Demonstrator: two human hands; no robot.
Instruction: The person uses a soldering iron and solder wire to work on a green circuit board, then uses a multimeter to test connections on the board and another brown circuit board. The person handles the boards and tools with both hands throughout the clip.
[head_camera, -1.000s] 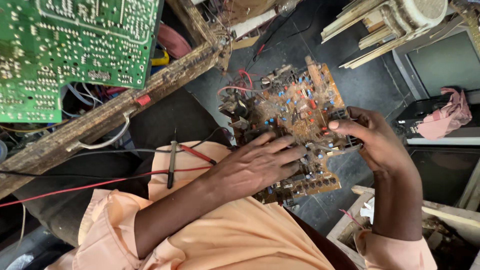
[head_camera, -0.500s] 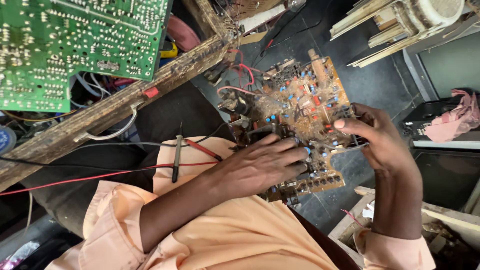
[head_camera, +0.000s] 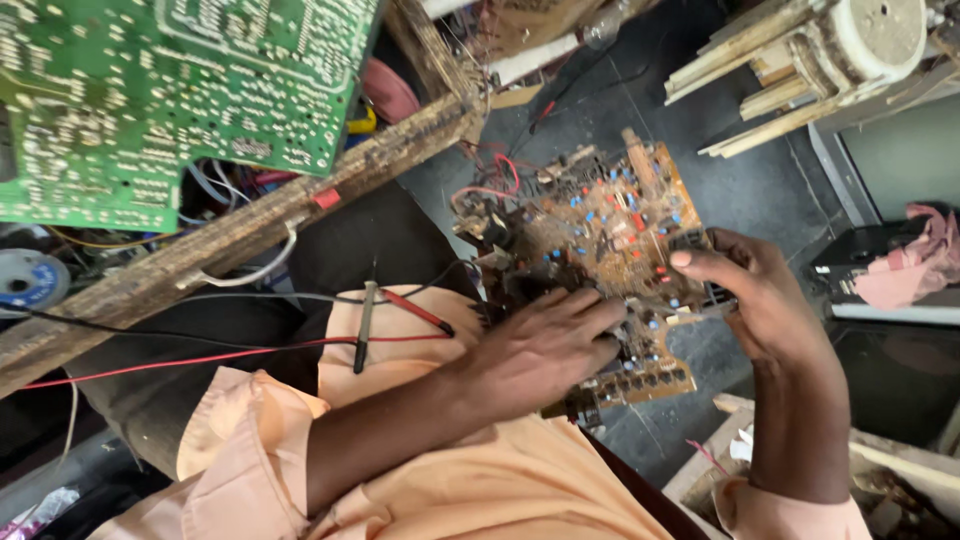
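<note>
Both arms wear a loose peach-orange shirt with short sleeves, the left sleeve (head_camera: 240, 440) folded into a wide cuff at about 8 o'clock, the right sleeve (head_camera: 790, 515) at 5 o'clock. The left hand (head_camera: 540, 350) and right hand (head_camera: 745, 295) are bare, seemingly without rings.

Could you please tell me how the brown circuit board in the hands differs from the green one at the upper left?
The brown board is held by the left hand and right hand; the green board lies untouched on the wooden bench. The brown board shows its component side, the green board its solder side. The green board looks larger. Both are bare circuit boards.
</note>
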